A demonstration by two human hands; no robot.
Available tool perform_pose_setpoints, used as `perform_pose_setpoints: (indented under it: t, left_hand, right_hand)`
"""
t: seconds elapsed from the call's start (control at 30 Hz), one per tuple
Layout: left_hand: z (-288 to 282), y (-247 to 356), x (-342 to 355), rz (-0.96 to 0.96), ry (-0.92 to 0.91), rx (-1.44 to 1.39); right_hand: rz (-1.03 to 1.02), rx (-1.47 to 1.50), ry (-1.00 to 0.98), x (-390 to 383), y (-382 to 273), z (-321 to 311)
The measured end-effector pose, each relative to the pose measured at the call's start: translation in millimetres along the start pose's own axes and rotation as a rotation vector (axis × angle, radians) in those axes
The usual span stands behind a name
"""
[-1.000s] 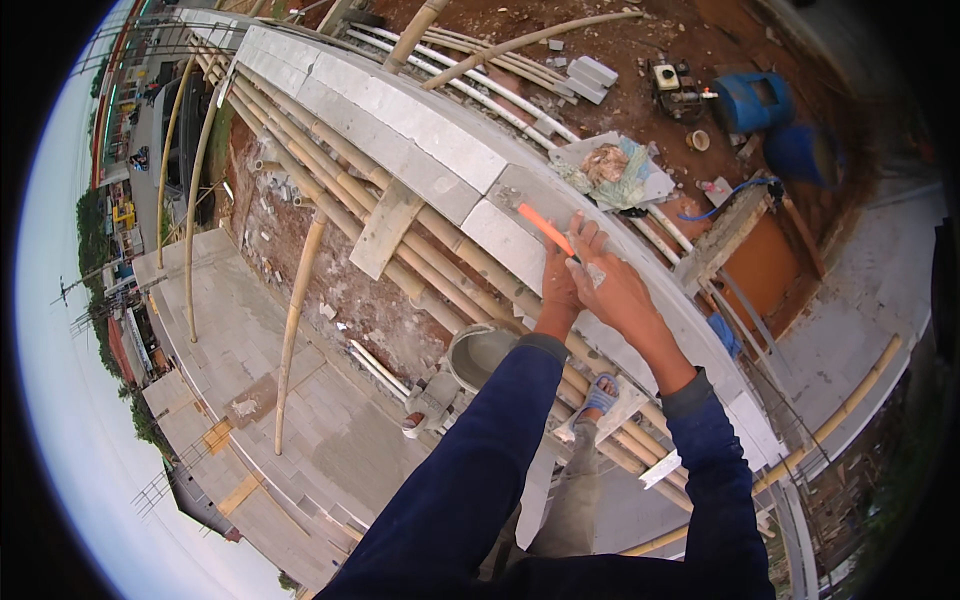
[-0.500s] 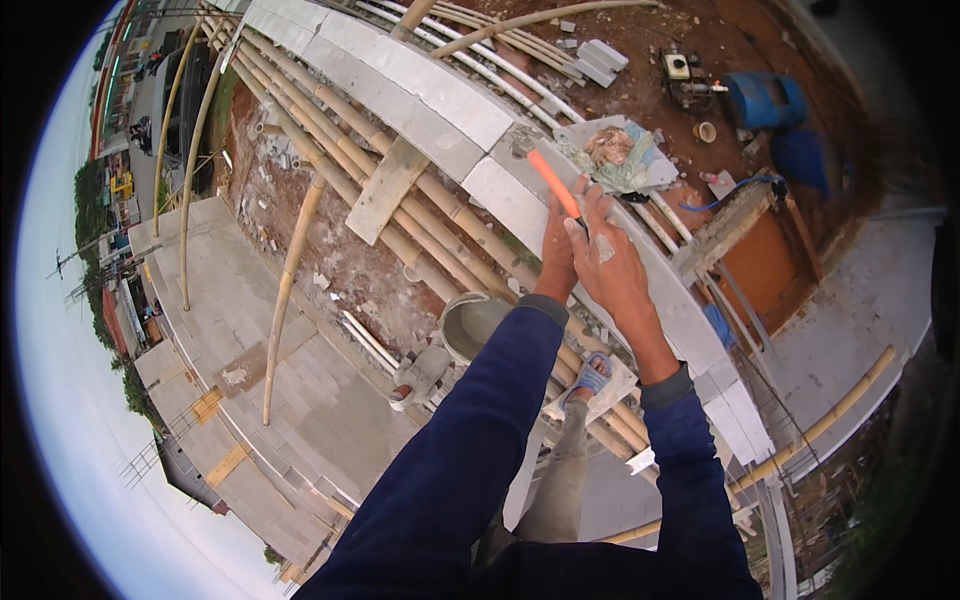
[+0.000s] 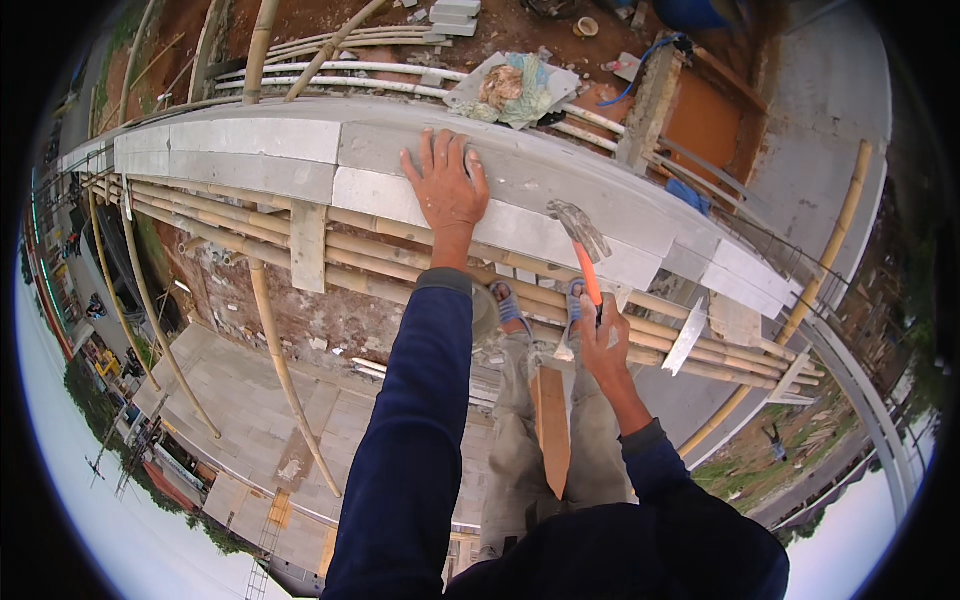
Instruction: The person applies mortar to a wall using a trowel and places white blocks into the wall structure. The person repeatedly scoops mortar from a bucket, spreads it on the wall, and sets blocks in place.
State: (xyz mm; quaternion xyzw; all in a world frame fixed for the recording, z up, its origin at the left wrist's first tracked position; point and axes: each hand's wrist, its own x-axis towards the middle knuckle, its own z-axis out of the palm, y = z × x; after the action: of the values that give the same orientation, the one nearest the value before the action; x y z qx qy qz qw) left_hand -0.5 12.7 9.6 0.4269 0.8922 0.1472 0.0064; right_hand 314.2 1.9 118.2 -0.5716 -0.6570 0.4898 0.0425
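My left hand [image 3: 447, 190] lies with fingers spread on top of a wall of pale grey blocks [image 3: 265, 140]. In my right hand [image 3: 605, 345] is a claw hammer [image 3: 588, 265] with an orange handle, gripped near its lower end. The grey, mortar-stained head of the hammer is over the near side of the wall, to the right of my left hand. I cannot tell whether it touches the blocks. A bucket [image 3: 485, 312] is partly hidden behind my left forearm.
My sandalled feet stand on bamboo poles [image 3: 380, 255] along the wall. A pointed wooden piece [image 3: 550, 420] is between my legs. Beyond the wall are a crumpled bag [image 3: 518, 88], white pipes [image 3: 350, 82] and stacked blocks [image 3: 455, 15]. A white metal strip [image 3: 686, 335] sticks up at right.
My view has turned along the wall. My hands, close together at the hammer before, are now apart: the left flat on the blocks, the right with the hammer nearer my body.
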Motion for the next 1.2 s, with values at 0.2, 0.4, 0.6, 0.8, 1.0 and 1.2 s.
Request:
perform_pose_setpoints:
  t: [0.2, 0.4, 0.6, 0.8, 1.0, 1.2]
  left_hand:
    - [1, 0, -1, 0.03, 0.02, 0.013]
    - [8, -7, -8, 0.039, 0.028, 0.053]
    - [8, -6, -2, 0.065, 0.005, 0.12]
    - [10, -10, 2, 0.11, 0.035, 0.102]
    - [8, -7, 2, 0.118, 0.026, 0.108]
    - [8, -15, -8, 0.114, 0.011, 0.297]
  right_hand:
    - [-0.018, -0.175, 0.075, -7, 58, 16]
    - [-0.13, -0.091, 0.086, -27, 45, -1]
    - [-0.125, -0.139, 0.074, -46, 99, 16]
    - [-0.021, -0.138, 0.029, -49, 113, -4]
    - [-0.214, 0.038, 0.182, -108, 159, -47]
    - [0.449, -0.329, 0.031, -236, 253, -129]
